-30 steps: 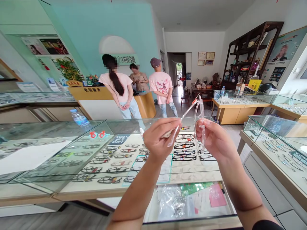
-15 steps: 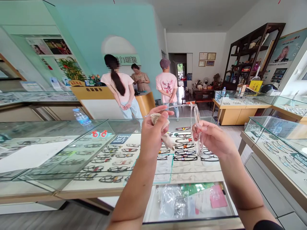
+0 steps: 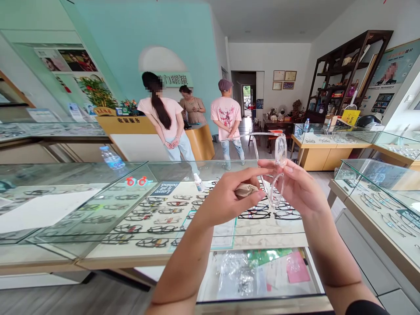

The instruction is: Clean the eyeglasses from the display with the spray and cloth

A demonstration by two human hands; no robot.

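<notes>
Clear-framed eyeglasses [image 3: 281, 151] are held up over the glass display case, tilted, with one temple stretching out to the left. My right hand [image 3: 303, 186] pinches them around the bridge between thumb and fingers. A crumpled beige cloth [image 3: 245, 190] sits in the grip of my left hand [image 3: 223, 197], between thumb and fingers. The fingertips of that hand reach to the eyeglasses near the bridge; whether they press on the frame is partly hidden. Below both hands, rows of eyeglasses [image 3: 254, 215] lie inside the case.
An open drawer [image 3: 210, 302] holding plastic bags and a pink card is below the display case [image 3: 98, 258]. A small white bottle [image 3: 198, 182], a water bottle [image 3: 112, 158] and red toy-like glasses [image 3: 136, 180] are farther off. Several people stand beyond, near the counter [image 3: 131, 140].
My left hand has moved right and down with the cloth, from the temple toward the bridge. The eyeglasses have turned in my right hand, and the small white bottle has come into view.
</notes>
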